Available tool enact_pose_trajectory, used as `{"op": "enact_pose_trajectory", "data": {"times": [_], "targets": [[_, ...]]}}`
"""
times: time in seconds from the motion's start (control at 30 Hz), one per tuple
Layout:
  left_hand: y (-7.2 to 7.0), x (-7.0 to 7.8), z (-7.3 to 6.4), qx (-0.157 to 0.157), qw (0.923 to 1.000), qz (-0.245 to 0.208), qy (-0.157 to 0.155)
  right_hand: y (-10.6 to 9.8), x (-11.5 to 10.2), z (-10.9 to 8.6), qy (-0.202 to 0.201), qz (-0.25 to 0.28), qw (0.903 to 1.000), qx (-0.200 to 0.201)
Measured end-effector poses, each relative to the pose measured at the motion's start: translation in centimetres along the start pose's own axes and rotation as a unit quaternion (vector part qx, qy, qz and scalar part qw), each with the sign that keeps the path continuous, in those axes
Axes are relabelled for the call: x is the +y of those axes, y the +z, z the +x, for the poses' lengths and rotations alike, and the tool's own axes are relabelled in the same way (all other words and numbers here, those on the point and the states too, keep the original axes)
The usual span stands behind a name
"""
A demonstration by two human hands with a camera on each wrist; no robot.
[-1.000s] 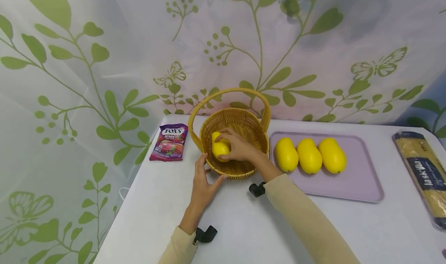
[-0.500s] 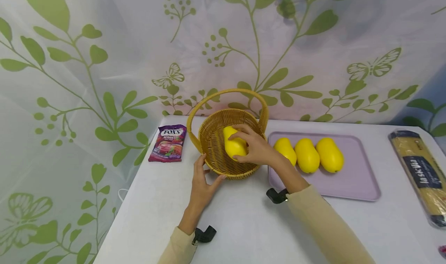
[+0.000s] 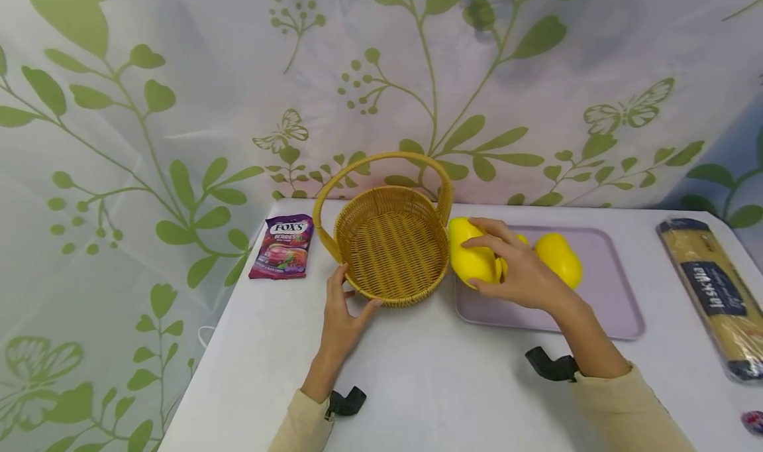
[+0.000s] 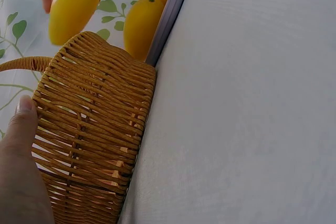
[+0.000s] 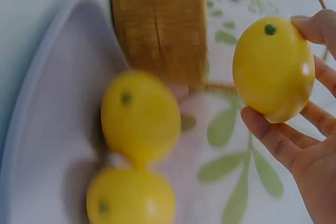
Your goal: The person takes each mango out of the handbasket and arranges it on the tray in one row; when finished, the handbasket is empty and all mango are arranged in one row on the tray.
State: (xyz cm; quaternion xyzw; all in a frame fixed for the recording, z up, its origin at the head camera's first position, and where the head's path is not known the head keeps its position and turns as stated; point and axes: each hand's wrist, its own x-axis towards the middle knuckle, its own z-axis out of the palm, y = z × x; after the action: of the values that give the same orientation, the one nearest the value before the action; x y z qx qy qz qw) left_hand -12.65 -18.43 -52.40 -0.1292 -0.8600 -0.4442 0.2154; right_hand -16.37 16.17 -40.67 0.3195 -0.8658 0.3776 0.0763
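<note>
My right hand holds a yellow mango between thumb and fingers, over the left end of the lilac tray. In the right wrist view the held mango shows a green stem spot. Behind the hand, another mango on the tray is mostly hidden; a further mango lies to its right. My left hand rests against the front left of a wicker basket, thumb and fingers spread at the rim. The inside of the basket shows only bare weave. In the left wrist view the thumb touches its rim.
A purple candy bag lies left of the basket. A pasta packet lies right of the tray, with a small wrapped item at the table's right. The basket's tall handle arches upward, and a leaf-patterned curtain hangs behind the table.
My right hand has lifted the mango out of the basket and carried it right, over the tray. The left hand has stayed at the basket rim.
</note>
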Motion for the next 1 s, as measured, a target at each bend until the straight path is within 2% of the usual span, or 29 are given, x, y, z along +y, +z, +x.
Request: {"op": "enact_pose_trajectory", "data": {"times": [0.17,0.23,0.33,0.47,0.57,0.8,1.0], "targets": [[-0.2,-0.3,0.0,0.002,1.0000,-0.002,-0.002,-2.7,2.2,-2.3,-0.008,-0.028,0.9987,0.043],[-0.1,-0.4,0.0,0.000,1.0000,0.000,-0.003,-3.7,3.4,-3.4,0.007,-0.039,0.9976,0.057],[-0.1,-0.5,0.0,-0.001,1.0000,0.000,-0.003,-5.3,5.2,-5.0,0.056,-0.055,0.9947,0.066],[-0.1,-0.5,0.1,-0.001,1.0000,-0.003,-0.003,-7.5,7.4,-7.0,0.140,-0.066,0.9864,0.055],[-0.1,-0.5,0.1,-0.002,1.0000,-0.001,-0.004,-8.8,9.1,-8.2,0.185,-0.075,0.9787,0.048],[-0.1,-0.5,0.0,-0.003,0.9999,0.005,-0.009,-9.7,12.0,-10.0,0.246,-0.087,0.9653,0.013],[-0.1,-0.2,0.0,-0.006,1.0000,0.002,-0.007,-9.4,13.4,-10.6,0.270,-0.054,0.9608,-0.032]]}}
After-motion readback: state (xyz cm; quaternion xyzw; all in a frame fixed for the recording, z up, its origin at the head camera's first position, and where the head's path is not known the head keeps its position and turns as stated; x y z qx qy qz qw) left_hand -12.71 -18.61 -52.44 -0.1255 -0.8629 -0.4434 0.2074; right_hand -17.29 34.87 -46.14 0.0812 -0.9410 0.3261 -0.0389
